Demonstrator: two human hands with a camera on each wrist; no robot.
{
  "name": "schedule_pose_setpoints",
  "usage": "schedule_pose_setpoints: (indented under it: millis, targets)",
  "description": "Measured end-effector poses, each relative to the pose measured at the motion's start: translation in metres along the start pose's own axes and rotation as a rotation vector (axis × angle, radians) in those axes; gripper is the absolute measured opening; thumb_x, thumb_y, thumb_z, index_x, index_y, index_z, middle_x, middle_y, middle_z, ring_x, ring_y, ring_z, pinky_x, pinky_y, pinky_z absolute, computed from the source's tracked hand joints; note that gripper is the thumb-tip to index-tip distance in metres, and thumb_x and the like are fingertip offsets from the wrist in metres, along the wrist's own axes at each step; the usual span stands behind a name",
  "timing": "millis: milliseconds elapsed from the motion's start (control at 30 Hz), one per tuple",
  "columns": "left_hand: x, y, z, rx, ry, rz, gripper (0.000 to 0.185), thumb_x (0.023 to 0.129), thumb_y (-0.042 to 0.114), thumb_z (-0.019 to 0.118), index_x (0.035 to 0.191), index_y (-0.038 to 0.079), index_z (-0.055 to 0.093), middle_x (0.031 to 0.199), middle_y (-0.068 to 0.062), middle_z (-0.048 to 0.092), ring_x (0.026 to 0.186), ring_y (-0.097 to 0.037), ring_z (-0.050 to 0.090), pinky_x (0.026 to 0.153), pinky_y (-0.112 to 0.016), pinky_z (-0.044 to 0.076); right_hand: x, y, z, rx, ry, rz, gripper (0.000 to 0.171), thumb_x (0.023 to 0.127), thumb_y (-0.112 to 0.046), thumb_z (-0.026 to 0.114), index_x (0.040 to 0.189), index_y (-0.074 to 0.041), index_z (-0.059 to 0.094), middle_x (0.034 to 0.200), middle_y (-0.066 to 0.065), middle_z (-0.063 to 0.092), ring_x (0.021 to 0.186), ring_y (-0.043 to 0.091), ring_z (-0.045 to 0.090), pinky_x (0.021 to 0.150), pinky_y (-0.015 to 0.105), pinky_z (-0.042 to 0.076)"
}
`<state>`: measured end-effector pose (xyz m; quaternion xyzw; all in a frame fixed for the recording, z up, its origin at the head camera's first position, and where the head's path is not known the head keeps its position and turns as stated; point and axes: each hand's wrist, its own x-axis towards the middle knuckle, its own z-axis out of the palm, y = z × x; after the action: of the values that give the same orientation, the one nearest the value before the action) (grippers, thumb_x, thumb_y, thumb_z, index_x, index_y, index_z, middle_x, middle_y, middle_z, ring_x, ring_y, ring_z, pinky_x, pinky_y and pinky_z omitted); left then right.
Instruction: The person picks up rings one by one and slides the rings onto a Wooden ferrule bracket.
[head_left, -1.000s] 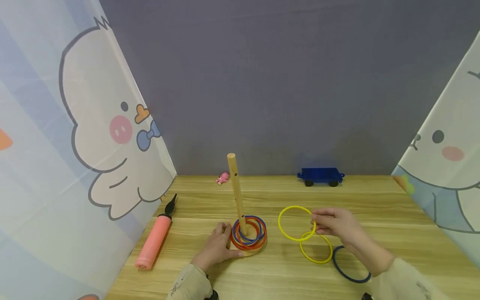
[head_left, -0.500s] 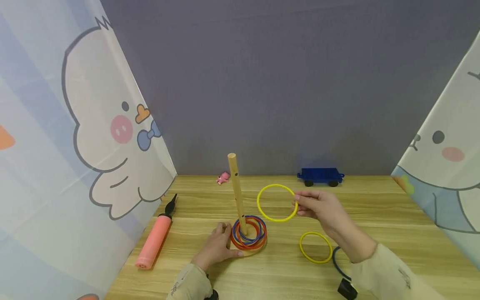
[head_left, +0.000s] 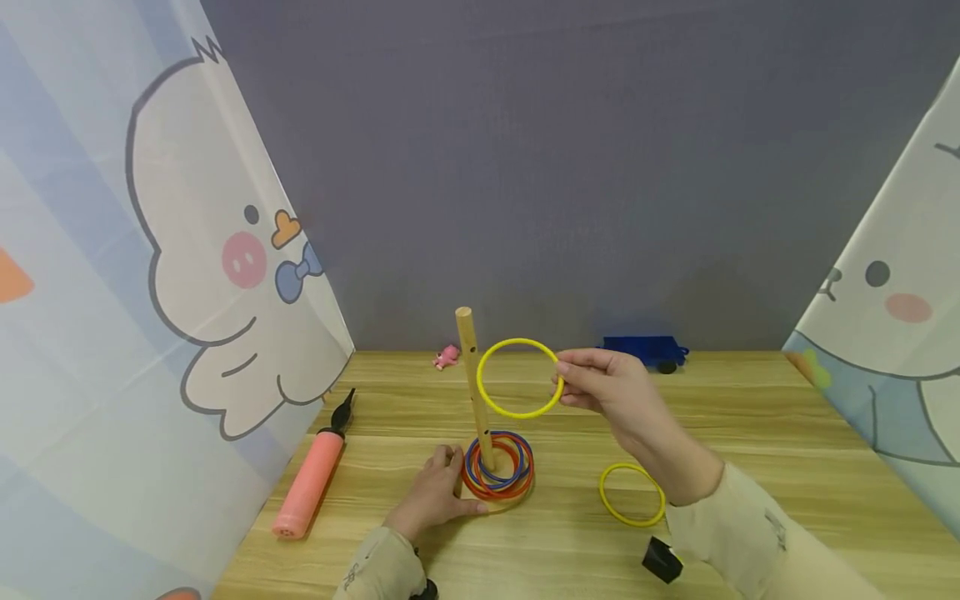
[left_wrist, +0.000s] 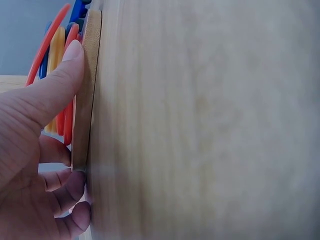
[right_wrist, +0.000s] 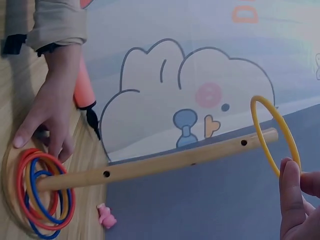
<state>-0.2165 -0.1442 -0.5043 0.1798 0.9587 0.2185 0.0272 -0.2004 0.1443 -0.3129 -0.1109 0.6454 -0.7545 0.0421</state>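
A wooden ring-toss stand (head_left: 474,375) rises from a round base, its peg upright. Red and blue rings (head_left: 498,497) lie around the peg's foot; a yellow one shows among them in the right wrist view. My left hand (head_left: 433,493) grips the rim of the base (left_wrist: 84,110), thumb on top and fingertips at the edge. With thumb and fingers my right hand (head_left: 618,390) pinches a yellow ring (head_left: 521,340) by its right side, raised beside the upper peg. In the right wrist view, this ring (right_wrist: 255,117) overlaps the peg's tip.
Another yellow ring (head_left: 602,492) lies on the table (head_left: 555,550) at right. A pink hand pump (head_left: 309,487) rests at left. Along the back stand a small pink figure (head_left: 446,357) and a blue toy wagon (head_left: 641,346), partly behind my right hand.
My right hand has lifted the yellow ring off the table area and carried it left and up to the peg. My left hand stays put. My right sleeve now hides the dark blue ring.
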Motion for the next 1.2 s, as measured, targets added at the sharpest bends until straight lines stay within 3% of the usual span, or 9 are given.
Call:
schedule_pose_setpoints:
  millis: [600, 900, 1200]
  targets:
    - [0.0, 0.001, -0.002, 0.009, 0.002, 0.005, 0.11, 0.071, 0.056, 0.08, 0.145, -0.011, 0.035, 0.133, -0.023, 0.039, 0.118, -0.043, 0.044, 0.095, -0.056, 0.039, 0.006, -0.025, 0.035, 0.127, 0.037, -0.101, 0.027, 0.093, -0.007, 0.066, 0.117, 0.006, 0.062, 0.086, 0.005, 0.072, 0.076, 0.015, 0.07, 0.073, 0.03, 0.056]
    - [-0.002, -0.001, 0.002, 0.009, 0.005, 0.01, 0.11, 0.07, 0.058, 0.08, 0.145, -0.011, 0.035, 0.132, -0.023, 0.039, 0.118, -0.044, 0.044, 0.095, -0.056, 0.04, 0.008, -0.022, 0.05, 0.219, 0.074, -0.106, 0.028, 0.094, -0.003, 0.063, 0.12, 0.006, 0.059, 0.095, 0.013, 0.07, 0.082, 0.017, 0.07, 0.078, 0.03, 0.056]
    - [-0.003, 0.001, 0.001, -0.01, 0.002, 0.01, 0.11, 0.071, 0.056, 0.08, 0.145, -0.011, 0.035, 0.133, -0.023, 0.039, 0.118, -0.044, 0.044, 0.095, -0.058, 0.039, 0.016, -0.01, 0.058, 0.263, 0.11, -0.06, 0.032, 0.094, 0.001, 0.061, 0.124, 0.008, 0.056, 0.093, 0.009, 0.069, 0.083, 0.017, 0.07, 0.077, 0.029, 0.056]
